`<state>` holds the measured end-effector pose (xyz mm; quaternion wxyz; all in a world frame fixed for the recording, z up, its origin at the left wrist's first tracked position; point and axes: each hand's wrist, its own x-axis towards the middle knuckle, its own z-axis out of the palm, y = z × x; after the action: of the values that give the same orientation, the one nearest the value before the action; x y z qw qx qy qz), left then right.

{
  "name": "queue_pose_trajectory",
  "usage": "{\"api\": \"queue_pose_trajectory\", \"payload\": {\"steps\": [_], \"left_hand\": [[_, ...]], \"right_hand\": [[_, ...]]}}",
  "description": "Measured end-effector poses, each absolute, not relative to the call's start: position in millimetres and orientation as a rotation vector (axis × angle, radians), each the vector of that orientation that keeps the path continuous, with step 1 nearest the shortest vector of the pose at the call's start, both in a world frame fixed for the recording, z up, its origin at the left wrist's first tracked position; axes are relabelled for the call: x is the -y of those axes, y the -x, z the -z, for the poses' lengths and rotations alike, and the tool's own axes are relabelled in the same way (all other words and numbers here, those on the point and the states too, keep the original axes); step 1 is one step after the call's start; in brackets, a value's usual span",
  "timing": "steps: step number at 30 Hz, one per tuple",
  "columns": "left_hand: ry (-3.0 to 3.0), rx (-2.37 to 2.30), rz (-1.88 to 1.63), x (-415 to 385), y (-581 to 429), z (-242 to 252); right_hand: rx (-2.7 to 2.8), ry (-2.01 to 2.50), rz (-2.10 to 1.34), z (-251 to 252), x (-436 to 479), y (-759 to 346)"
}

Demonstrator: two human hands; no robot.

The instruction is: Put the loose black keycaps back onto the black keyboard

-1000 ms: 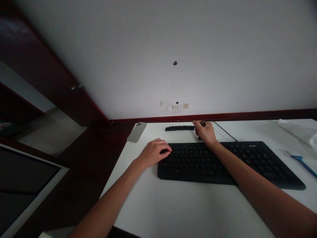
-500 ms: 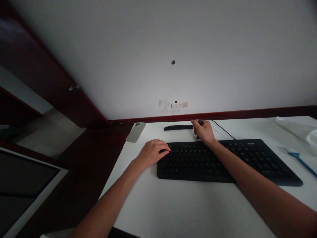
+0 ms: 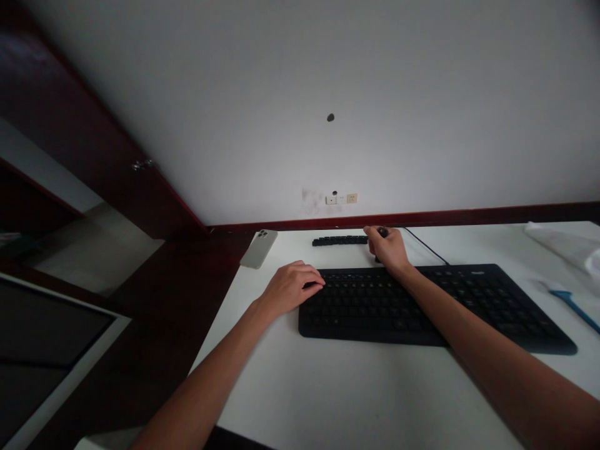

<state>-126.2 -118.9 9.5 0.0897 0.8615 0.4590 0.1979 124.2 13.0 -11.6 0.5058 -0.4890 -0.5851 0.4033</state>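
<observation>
A black keyboard (image 3: 365, 309) lies on the white table (image 3: 337, 387). My left hand (image 3: 295, 284) is at its upper left corner, with thumb and curled fingers closed on the edge. Beyond the keyboard's back edge, my right hand (image 3: 389, 247) is closed in a fist around a dark tool (image 3: 383, 232). The tool's rounded black end shows at the top of the fist; the rest is mostly hidden, so its kind is unclear. Beside that hand, a row of loose black keycaps (image 3: 340, 240) runs along the table's far side. My right forearm crosses over the keyboard.
A phone (image 3: 259, 249) lies face down at the table's left edge. On the right are a blue-handled brush (image 3: 574, 306) and a crumpled white bag or cloth (image 3: 565, 247). The keyboard's cable (image 3: 426, 244) runs toward the wall, which has sockets (image 3: 341, 199).
The whole view has shifted slightly. Both hands keep the same places on and behind the keyboard, with no clear movement of the things on the table.
</observation>
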Motion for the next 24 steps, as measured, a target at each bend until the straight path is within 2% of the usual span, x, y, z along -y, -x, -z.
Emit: {"api": "queue_pose_trajectory", "payload": {"steps": [24], "left_hand": [[-2.521,-1.319,-0.627,116.4,127.6,-5.4]], "right_hand": [[1.4,1.214,-0.962,13.2,-12.9,-123.6]]}}
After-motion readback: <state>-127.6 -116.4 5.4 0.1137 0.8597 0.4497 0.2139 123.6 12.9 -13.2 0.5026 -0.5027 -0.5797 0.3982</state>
